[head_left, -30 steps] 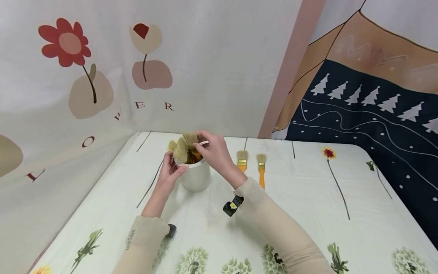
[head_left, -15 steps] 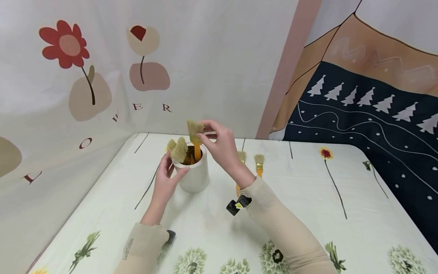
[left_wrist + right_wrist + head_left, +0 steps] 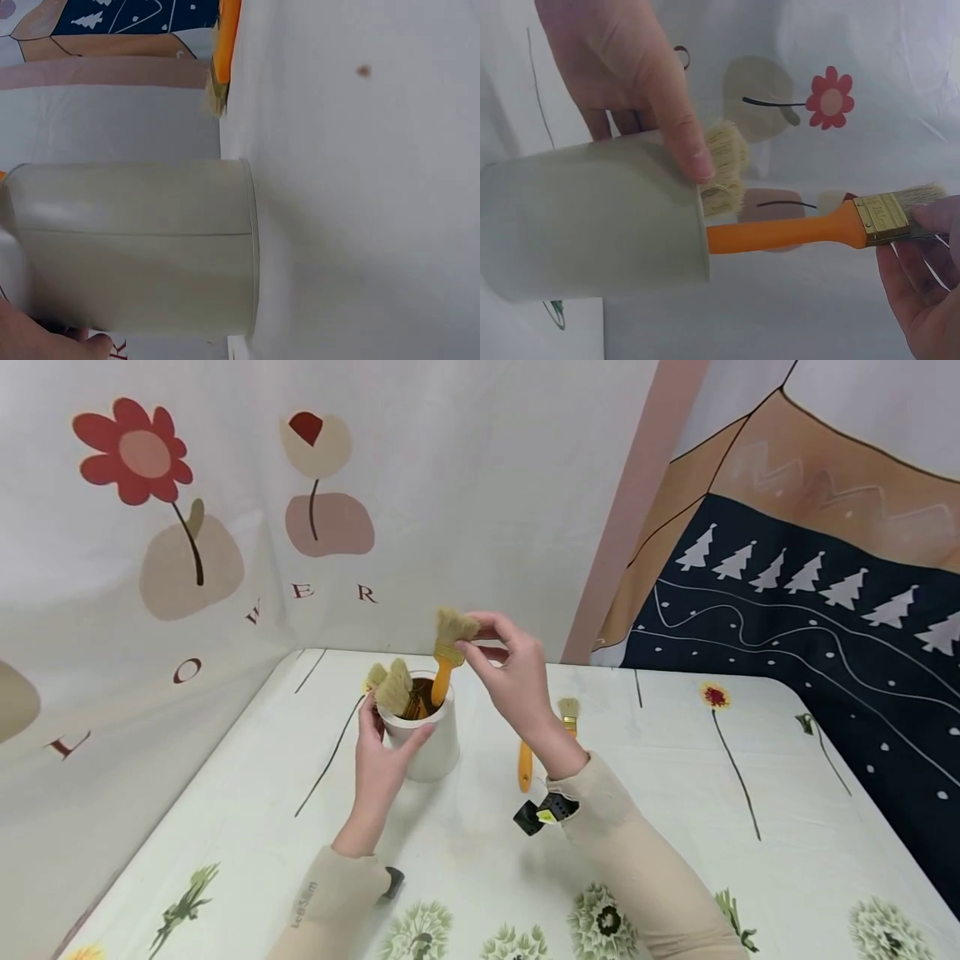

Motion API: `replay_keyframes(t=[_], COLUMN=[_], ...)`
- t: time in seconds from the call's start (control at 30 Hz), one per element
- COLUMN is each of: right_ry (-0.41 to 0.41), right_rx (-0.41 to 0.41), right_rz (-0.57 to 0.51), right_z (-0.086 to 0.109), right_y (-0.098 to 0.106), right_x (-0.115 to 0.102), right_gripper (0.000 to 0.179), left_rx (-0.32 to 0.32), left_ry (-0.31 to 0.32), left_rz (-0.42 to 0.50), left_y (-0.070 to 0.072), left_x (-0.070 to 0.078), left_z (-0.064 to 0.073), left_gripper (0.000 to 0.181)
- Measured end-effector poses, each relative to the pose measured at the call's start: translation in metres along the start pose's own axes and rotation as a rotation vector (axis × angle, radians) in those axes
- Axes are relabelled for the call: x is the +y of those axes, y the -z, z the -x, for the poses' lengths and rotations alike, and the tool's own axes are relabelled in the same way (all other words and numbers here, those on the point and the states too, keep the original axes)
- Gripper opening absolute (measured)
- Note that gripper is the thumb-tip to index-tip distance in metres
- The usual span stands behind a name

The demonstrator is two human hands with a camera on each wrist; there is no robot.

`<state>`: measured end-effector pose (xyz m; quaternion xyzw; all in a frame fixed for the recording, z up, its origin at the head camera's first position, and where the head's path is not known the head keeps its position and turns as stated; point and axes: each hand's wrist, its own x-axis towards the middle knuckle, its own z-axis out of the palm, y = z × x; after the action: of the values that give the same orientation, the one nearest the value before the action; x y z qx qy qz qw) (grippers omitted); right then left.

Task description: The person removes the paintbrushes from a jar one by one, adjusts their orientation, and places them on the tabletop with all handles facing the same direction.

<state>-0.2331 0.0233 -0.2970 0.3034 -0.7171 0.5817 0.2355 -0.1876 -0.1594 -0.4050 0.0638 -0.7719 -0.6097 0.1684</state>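
Note:
My left hand (image 3: 379, 770) holds a white cylindrical can (image 3: 433, 750) at its rim, the thumb across the near side and the fingers on the left. Bristle heads of other paintbrushes (image 3: 394, 690) stick up from the can's left side. Between the thumb and fingers of my right hand (image 3: 516, 681), a flat paintbrush (image 3: 444, 675) is pinched near its bristles. In the right wrist view, its orange handle (image 3: 787, 232) runs down into the can's mouth, and its metal ferrule (image 3: 881, 217) is above the rim. The handle's lower end is hidden inside the can.
Two paintbrushes lie on the white floral cloth right of the can: one shows its orange handle (image 3: 525, 767), the other its bristles (image 3: 568, 706), both partly behind my right arm. Printed fabric (image 3: 465, 510) hangs behind the table's far edge.
My right hand has drawn the paintbrush upward and to the right, bringing much of its handle out of the can. My left hand stays at the can.

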Motion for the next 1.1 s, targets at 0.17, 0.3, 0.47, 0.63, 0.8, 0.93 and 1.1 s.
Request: replay_keyframes(t=[0.17, 0.3, 0.47, 0.63, 0.8, 0.93, 1.1], right_ry=[-0.009, 0.002, -0.007, -0.025, -0.039, -0.051, -0.065], right_rx=[0.041, 0.081, 0.116, 0.136, 0.157, 0.166, 0.167], right_rz=[-0.046, -0.056, -0.055, -0.053, -0.044, -0.032, 0.004], right_z=[0.001, 0.002, 0.003, 0.004, 0.006, 0.008, 0.011], right_y=[0.01, 0.019, 0.031, 0.042, 0.052, 0.06, 0.068], right_x=[-0.004, -0.007, -0.01, -0.01, -0.007, -0.004, -0.002], right_gripper=[0.025, 0.026, 0.028, 0.029, 0.029, 0.029, 0.029], left_rx=[0.029, 0.051, 0.072, 0.074, 0.074, 0.076, 0.077], left_ry=[0.019, 0.019, -0.019, -0.039, -0.043, -0.046, -0.048], left_rz=[-0.025, -0.026, -0.016, 0.011, 0.024, 0.021, 0.023], left_y=[-0.004, -0.008, -0.01, -0.013, -0.014, -0.014, -0.014], left_x=[0.004, 0.006, 0.005, 0.004, 0.004, 0.004, 0.004], left_z=[0.002, 0.003, 0.002, 0.001, 0.001, 0.002, 0.003], left_gripper=[0.102, 0.102, 0.099, 0.097, 0.096, 0.095, 0.094])
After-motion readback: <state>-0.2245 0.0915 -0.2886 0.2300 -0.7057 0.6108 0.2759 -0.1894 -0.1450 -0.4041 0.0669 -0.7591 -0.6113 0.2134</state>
